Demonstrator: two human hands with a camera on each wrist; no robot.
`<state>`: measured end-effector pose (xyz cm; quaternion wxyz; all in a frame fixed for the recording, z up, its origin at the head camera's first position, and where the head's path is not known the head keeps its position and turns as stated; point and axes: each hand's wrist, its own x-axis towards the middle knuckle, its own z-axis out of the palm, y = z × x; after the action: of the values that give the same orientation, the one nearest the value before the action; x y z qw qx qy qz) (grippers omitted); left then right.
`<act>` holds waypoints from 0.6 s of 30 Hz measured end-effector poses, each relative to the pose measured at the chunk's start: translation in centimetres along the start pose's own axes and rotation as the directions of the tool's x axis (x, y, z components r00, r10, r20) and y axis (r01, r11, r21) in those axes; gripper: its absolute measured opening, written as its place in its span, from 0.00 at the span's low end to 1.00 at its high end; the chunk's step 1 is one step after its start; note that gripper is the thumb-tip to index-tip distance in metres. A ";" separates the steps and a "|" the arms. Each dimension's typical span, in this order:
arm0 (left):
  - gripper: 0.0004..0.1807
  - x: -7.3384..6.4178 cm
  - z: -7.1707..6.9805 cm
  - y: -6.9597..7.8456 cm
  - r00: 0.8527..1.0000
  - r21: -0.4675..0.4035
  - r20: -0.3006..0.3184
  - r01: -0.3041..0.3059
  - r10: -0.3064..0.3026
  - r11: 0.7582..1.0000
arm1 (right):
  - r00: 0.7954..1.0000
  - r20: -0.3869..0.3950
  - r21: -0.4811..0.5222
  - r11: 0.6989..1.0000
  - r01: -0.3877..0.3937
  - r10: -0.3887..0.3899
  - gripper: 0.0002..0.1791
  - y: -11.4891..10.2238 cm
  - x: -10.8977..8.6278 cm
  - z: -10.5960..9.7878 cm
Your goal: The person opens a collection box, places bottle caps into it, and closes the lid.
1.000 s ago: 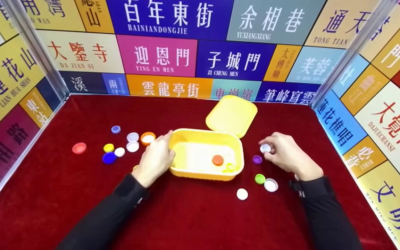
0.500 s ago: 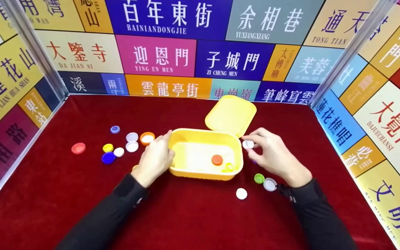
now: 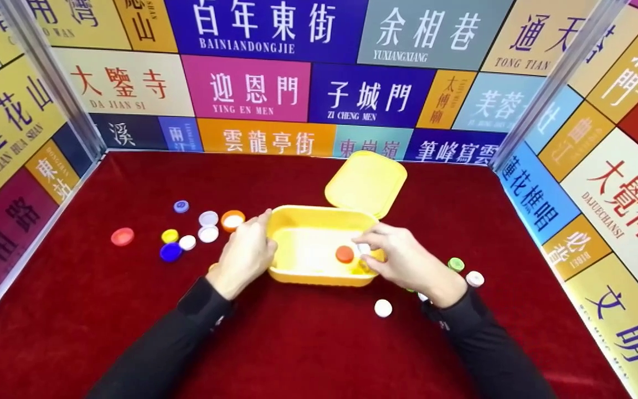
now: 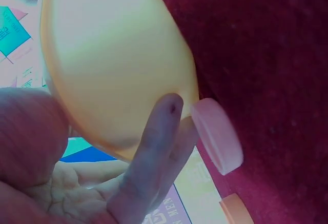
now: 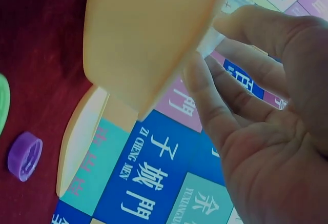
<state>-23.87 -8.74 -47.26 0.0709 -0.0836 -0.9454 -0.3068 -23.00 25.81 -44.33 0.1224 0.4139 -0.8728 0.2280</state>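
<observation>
My left hand (image 3: 244,255) grips the left end of a yellow plastic container (image 3: 302,244). In the left wrist view, its fingers (image 4: 148,157) press against the container's outer wall. Over the container's right end, my right hand (image 3: 413,263) pinches a white bottle cap (image 3: 363,248) between thumb and fingers. In the right wrist view the hand covers part of that cap, right at the rim. On the container's floor lie an orange-red cap (image 3: 344,254) and a small yellow one (image 3: 360,267), partly behind the right fingertips.
The yellow lid (image 3: 366,183) lies behind the container. Several caps are scattered to the left, including a red one (image 3: 122,236) and a blue one (image 3: 171,252). A white cap (image 3: 383,308), a green cap (image 3: 456,264) and a purple cap (image 5: 25,156) lie on the right side.
My right hand has carried the white bottle cap leftward from the tabletop to over the container's right end. My left hand keeps its grip on the container.
</observation>
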 end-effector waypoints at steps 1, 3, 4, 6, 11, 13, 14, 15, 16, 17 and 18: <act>0.38 0.0 0.0 0.0 1.000 -0.001 0.005 0.003 -0.003 1.000 | 1.000 0.014 0.007 1.000 -0.002 0.002 0.16 -0.1 0.0 0.1; 0.38 -0.1 0.0 0.0 1.000 -0.001 0.008 0.005 -0.005 1.000 | 0.999 0.038 0.019 1.000 -0.008 0.007 0.15 -0.1 0.1 0.3; 0.38 -0.1 0.0 0.0 1.000 0.001 0.008 0.006 -0.006 1.000 | 0.999 0.048 0.021 1.000 -0.010 0.009 0.15 -0.2 0.1 0.4; 0.38 -0.1 0.0 0.1 1.000 0.004 0.006 0.007 -0.007 1.000 | 0.998 0.059 0.029 1.000 -0.011 0.009 0.15 -0.1 0.0 0.5; 0.38 -0.1 0.1 0.1 1.000 0.014 -0.005 -0.001 0.001 1.000 | 0.998 0.056 0.035 0.999 -0.017 0.015 0.16 0.0 -0.2 0.4; 0.38 -0.1 0.1 0.1 1.000 0.013 -0.007 -0.001 0.001 1.000 | 0.998 0.057 0.036 0.999 -0.026 0.024 0.16 0.0 -0.2 0.3; 0.38 -0.1 0.0 0.1 1.000 0.012 -0.006 0.000 0.000 1.000 | 0.998 0.058 0.036 0.999 -0.030 0.028 0.16 0.0 -0.2 0.2; 0.38 -0.1 0.0 0.1 1.000 0.010 -0.005 0.002 -0.002 1.000 | 0.998 0.059 0.037 0.999 -0.033 0.031 0.16 0.0 -0.2 0.2; 0.38 -0.1 0.0 0.1 1.000 0.010 -0.004 0.003 -0.003 1.000 | 0.998 0.061 0.037 0.999 -0.036 0.033 0.15 0.0 -0.2 0.2; 0.38 -0.1 0.0 0.1 1.000 0.009 -0.003 0.004 -0.004 1.000 | 0.998 0.060 0.034 0.999 -0.036 0.034 0.15 0.0 -0.2 0.2; 0.38 -0.1 0.0 0.1 1.000 0.008 -0.003 0.005 -0.005 1.000 | 0.998 0.060 0.032 0.999 -0.037 0.035 0.15 0.0 -0.2 0.2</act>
<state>-23.75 -8.63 -47.20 0.0716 -0.0803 -0.9468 -0.3033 -22.92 25.86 -44.56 0.0856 0.4068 -0.8794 0.2320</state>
